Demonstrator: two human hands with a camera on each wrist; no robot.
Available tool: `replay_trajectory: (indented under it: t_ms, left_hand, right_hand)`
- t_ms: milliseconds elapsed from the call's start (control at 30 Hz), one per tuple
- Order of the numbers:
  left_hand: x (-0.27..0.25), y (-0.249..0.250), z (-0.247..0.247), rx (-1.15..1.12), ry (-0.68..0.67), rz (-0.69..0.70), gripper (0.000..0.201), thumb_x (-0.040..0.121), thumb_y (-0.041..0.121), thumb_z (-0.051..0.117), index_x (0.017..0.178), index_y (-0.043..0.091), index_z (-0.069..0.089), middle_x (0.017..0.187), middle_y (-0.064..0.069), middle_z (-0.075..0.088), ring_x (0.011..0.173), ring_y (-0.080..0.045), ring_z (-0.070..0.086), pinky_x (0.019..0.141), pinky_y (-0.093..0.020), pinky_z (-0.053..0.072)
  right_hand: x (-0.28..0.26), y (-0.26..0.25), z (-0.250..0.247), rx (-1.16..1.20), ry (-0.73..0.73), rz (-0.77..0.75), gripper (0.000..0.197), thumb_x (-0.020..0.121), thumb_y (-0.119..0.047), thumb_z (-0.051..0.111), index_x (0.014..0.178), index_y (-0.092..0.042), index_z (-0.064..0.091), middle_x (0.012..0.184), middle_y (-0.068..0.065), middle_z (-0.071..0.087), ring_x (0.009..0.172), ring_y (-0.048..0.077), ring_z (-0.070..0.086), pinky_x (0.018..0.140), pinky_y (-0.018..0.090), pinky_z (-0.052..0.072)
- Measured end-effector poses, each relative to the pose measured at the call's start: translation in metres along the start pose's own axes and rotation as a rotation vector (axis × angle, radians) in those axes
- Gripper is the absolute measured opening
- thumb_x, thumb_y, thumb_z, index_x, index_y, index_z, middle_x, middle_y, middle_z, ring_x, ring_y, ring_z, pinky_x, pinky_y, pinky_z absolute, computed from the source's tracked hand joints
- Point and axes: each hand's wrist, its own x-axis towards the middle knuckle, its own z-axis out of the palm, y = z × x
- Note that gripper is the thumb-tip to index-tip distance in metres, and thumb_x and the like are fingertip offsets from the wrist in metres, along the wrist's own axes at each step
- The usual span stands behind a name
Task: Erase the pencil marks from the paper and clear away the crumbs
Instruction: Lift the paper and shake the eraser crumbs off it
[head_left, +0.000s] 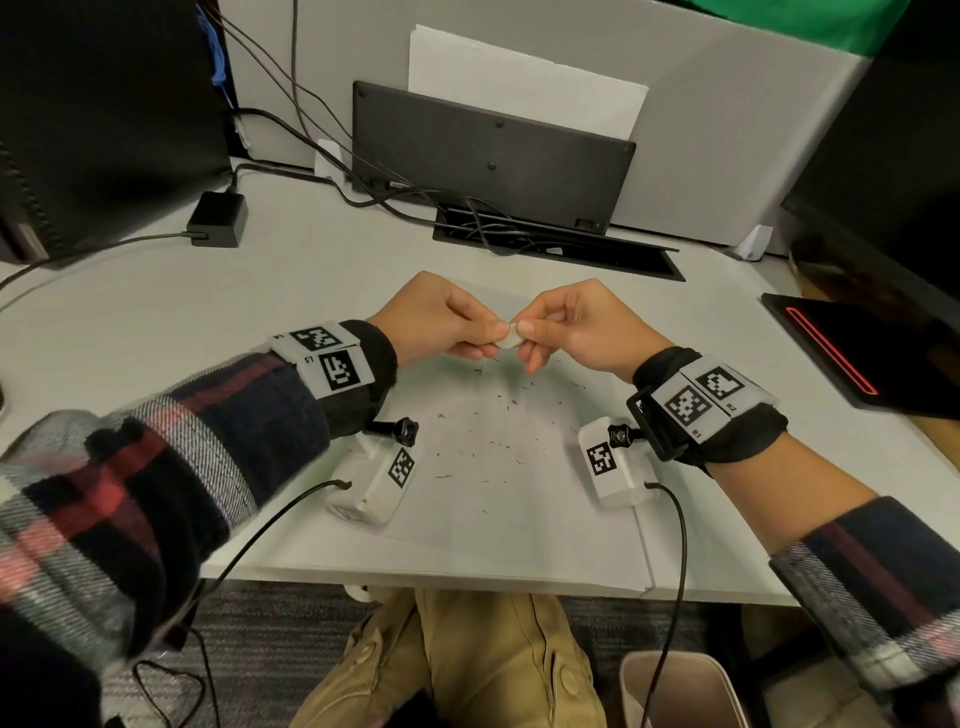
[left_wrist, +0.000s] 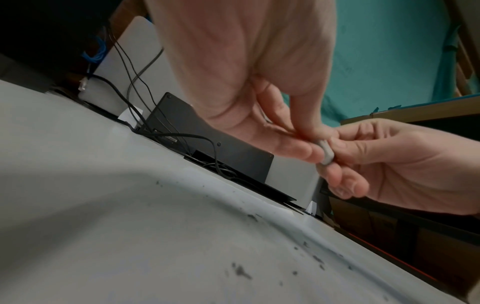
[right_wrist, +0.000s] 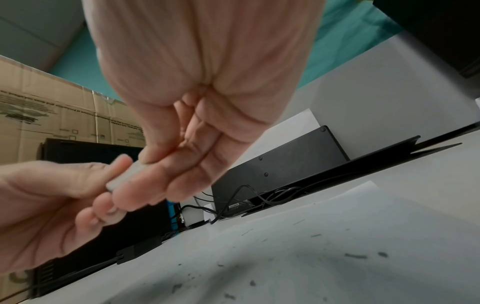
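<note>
A small white eraser (head_left: 510, 338) hangs above the far part of the paper (head_left: 519, 519), pinched from both sides. My left hand (head_left: 441, 319) grips it between thumb and fingers, and my right hand (head_left: 576, 325) pinches its other end. The left wrist view shows the eraser (left_wrist: 326, 152) edge-on between the fingertips of both hands; the right wrist view shows the eraser (right_wrist: 130, 174) the same way. Several dark eraser crumbs (head_left: 498, 410) lie scattered over the paper below my hands, also visible as crumbs (left_wrist: 241, 271) and crumbs (right_wrist: 355, 256) in the wrist views.
A black keyboard (head_left: 488, 156) leans upright against the partition behind a cable slot (head_left: 556, 244). A black adapter (head_left: 217, 218) with cables lies at the back left. A black tablet with a red line (head_left: 852, 353) sits at the right. A bin (head_left: 680, 691) stands under the desk.
</note>
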Motion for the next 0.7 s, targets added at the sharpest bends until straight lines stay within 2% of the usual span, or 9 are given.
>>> replay_trajectory:
  t_ms: [233,367,467,567,633,700]
  left_hand:
    - [0.003,0.001,0.005,0.115,0.021,-0.025,0.011,0.088,0.014,0.063,0.081,0.008,0.068,0.071,-0.005,0.068,0.055,-0.003,0.066,0.06,-0.013,0.054]
    - [0.001,-0.001,0.002,0.025,-0.038,-0.05,0.008,0.086,0.011,0.064,0.085,0.006,0.07,0.082,-0.011,0.07,0.063,-0.006,0.067,0.068,-0.016,0.056]
    - [-0.002,-0.001,-0.001,-0.022,-0.058,-0.026,0.007,0.083,0.005,0.066,0.088,0.002,0.07,0.085,-0.012,0.071,0.067,-0.008,0.069,0.07,-0.016,0.056]
    - [-0.005,-0.002,-0.005,0.014,-0.083,-0.007,0.017,0.08,-0.003,0.067,0.097,0.0,0.069,0.09,-0.012,0.071,0.072,-0.008,0.07,0.073,-0.016,0.056]
    - [-0.006,-0.003,-0.005,0.035,-0.094,-0.007,0.023,0.078,-0.006,0.067,0.1,0.002,0.069,0.092,-0.011,0.071,0.075,-0.008,0.069,0.074,-0.016,0.055]
    - [-0.006,-0.004,-0.005,0.017,-0.089,-0.006,0.022,0.077,-0.006,0.069,0.095,0.006,0.071,0.094,-0.011,0.071,0.08,-0.012,0.068,0.076,-0.017,0.055]
  right_hand:
    - [-0.002,-0.001,-0.002,-0.076,-0.041,-0.005,0.01,0.089,-0.004,0.055,0.088,-0.004,0.065,0.068,0.008,0.065,0.052,0.008,0.064,0.06,0.018,0.053]
    - [0.0,-0.001,-0.002,-0.109,-0.028,-0.004,0.01,0.089,-0.004,0.056,0.09,-0.002,0.066,0.069,0.007,0.066,0.053,0.008,0.064,0.061,0.018,0.052]
    - [0.001,-0.001,-0.002,-0.117,-0.012,-0.014,0.01,0.089,-0.004,0.056,0.089,-0.003,0.066,0.069,0.007,0.065,0.052,0.007,0.064,0.061,0.018,0.053]
    - [0.002,-0.001,-0.002,-0.107,0.008,-0.006,0.011,0.089,-0.004,0.056,0.091,-0.003,0.067,0.07,0.008,0.066,0.053,0.008,0.064,0.062,0.019,0.053]
    - [0.002,0.0,-0.001,-0.105,0.004,0.005,0.011,0.089,-0.004,0.056,0.092,-0.003,0.067,0.071,0.009,0.066,0.054,0.008,0.064,0.063,0.02,0.054]
    - [0.002,0.0,-0.001,-0.101,0.003,0.006,0.012,0.089,-0.004,0.056,0.092,-0.004,0.067,0.071,0.008,0.066,0.054,0.008,0.064,0.064,0.021,0.054]
